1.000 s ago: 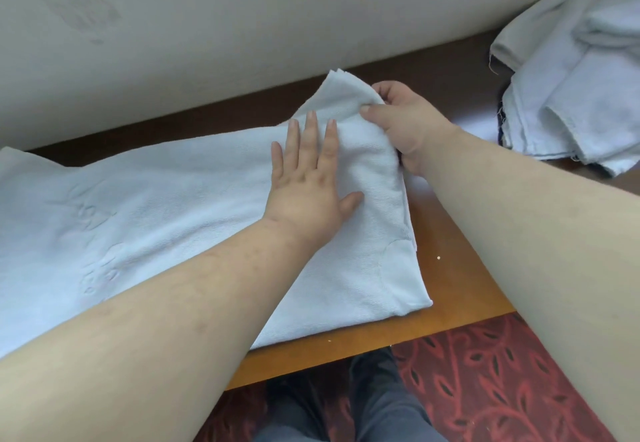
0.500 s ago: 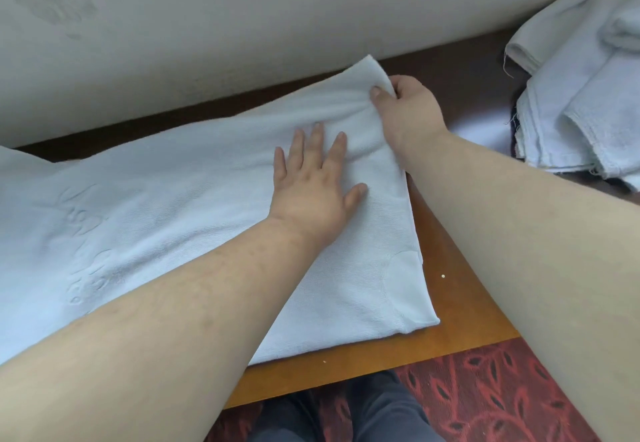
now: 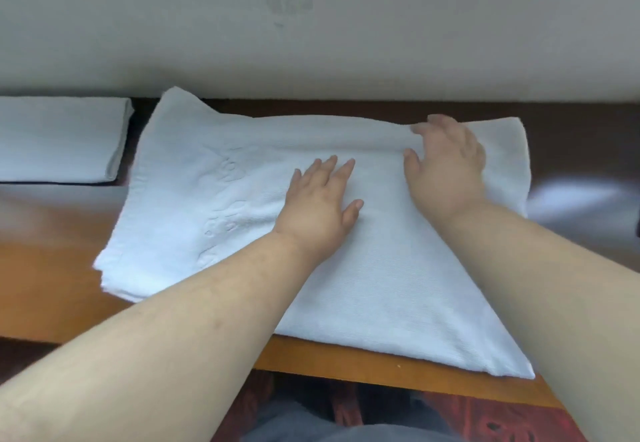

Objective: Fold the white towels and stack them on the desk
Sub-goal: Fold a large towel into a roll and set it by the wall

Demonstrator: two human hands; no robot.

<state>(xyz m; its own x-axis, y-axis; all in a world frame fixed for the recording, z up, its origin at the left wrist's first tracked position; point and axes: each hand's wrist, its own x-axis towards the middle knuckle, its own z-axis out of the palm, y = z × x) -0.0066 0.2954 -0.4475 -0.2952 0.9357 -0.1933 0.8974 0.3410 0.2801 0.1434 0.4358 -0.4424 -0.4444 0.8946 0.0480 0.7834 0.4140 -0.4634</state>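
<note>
Pressing left hand (image 3: 320,206) flat on towel (image 3: 363,289), right hand (image 3: 446,161) at far edge — desk (image 3: 52,268)

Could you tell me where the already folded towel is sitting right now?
In the head view, the folded towel lies at the far left of the desk against the wall, just left of the towel being folded.

The right hand (image 3: 446,167) no longer pinches the far corner of the white towel (image 3: 363,268) but lies on it with fingers loose, the lifted corner now lies flat, and a folded towel (image 3: 59,140) now shows at left.
</note>
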